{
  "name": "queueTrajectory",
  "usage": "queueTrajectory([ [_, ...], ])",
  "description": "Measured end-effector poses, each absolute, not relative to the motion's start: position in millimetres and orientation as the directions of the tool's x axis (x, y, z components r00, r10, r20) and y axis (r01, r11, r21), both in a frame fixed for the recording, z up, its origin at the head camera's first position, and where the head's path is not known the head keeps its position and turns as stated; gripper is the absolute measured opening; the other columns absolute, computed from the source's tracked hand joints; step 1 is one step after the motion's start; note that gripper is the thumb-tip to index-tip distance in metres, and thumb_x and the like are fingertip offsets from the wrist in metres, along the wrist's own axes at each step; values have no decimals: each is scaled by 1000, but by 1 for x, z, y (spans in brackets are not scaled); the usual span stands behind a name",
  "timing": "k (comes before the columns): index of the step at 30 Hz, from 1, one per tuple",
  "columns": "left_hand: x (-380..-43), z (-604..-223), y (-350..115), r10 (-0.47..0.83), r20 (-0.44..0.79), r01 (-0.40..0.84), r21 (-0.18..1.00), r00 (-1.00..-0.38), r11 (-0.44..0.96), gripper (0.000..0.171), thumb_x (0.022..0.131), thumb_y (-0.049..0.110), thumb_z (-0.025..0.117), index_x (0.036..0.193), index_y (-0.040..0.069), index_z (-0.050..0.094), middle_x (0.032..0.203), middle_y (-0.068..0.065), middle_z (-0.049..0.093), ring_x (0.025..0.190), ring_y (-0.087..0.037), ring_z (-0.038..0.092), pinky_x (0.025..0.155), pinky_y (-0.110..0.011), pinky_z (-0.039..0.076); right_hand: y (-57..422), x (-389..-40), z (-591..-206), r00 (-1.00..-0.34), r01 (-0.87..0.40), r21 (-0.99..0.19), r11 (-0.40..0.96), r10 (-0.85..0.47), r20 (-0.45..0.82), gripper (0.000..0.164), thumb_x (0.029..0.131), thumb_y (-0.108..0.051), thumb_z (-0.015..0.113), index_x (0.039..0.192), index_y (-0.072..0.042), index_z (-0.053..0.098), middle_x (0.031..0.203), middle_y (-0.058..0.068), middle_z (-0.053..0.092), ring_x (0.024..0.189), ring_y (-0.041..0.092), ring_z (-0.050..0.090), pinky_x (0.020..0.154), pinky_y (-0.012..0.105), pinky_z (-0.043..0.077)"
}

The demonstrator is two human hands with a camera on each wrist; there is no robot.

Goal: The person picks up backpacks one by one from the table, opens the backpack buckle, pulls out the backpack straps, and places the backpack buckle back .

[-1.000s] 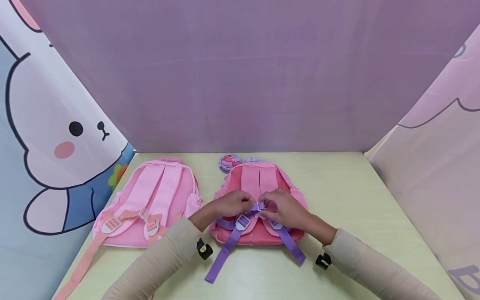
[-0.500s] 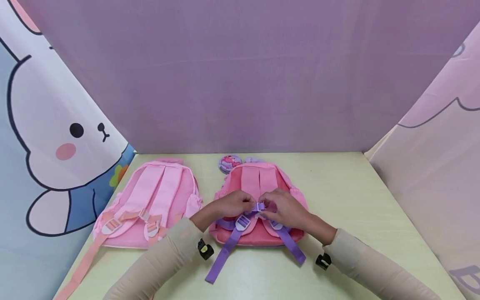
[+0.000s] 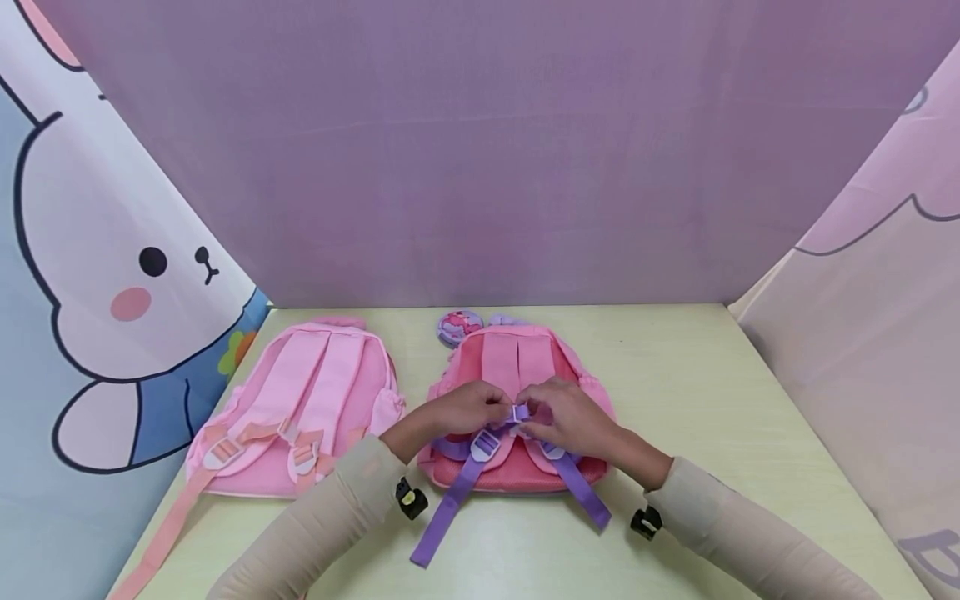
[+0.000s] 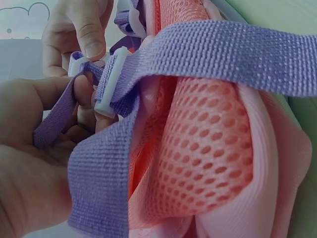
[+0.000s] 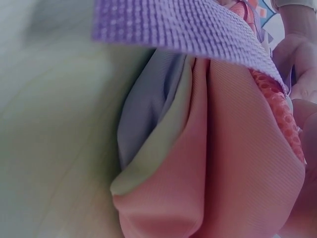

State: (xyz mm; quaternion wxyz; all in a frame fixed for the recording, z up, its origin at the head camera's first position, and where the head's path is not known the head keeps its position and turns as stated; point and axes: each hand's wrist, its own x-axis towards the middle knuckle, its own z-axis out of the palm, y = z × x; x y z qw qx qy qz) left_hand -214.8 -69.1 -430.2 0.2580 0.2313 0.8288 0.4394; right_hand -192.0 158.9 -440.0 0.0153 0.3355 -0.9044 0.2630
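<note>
Purple strap [image 3: 523, 411] pinched in both hands [image 3: 467, 407] [image 3: 572, 414]; white buckle [image 4: 76, 65] partly hidden by fingers [image 4: 92, 48].

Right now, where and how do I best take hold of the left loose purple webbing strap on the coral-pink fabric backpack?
Probably pinch the left loose purple webbing strap near its free end, coming from the near side: it is a thin, flat strip, and that end juts out past the bottom edge of the coral-pink fabric backpack.
</note>
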Motion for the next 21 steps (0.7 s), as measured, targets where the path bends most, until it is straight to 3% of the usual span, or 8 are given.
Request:
queueTrajectory([
  [14, -215, -427, -78, 606, -270, 124, 841, -748, 527, 21, 104, 19, 55, 107, 8, 72, 84, 1, 60, 75, -11, 52, 68, -23, 43, 159, -192, -439, -782, -603, -478, 638, -592, 195, 28, 89, -29, 79, 114, -20, 69, 96, -9, 71, 98, 13, 61, 87, 35, 54],
  [21, -216, -427, -81, 601, -242, 160, 829, -761, 535, 20, 103, 18, 55, 107, 7, 72, 86, 1, 62, 82, -11, 54, 75, -25, 44, 158, -193, -439, -785, -598, -478, 643, -591, 187, 28, 90, -30, 79, 114, -21, 69, 95, -9, 71, 98, 14, 61, 87, 35, 54],
])
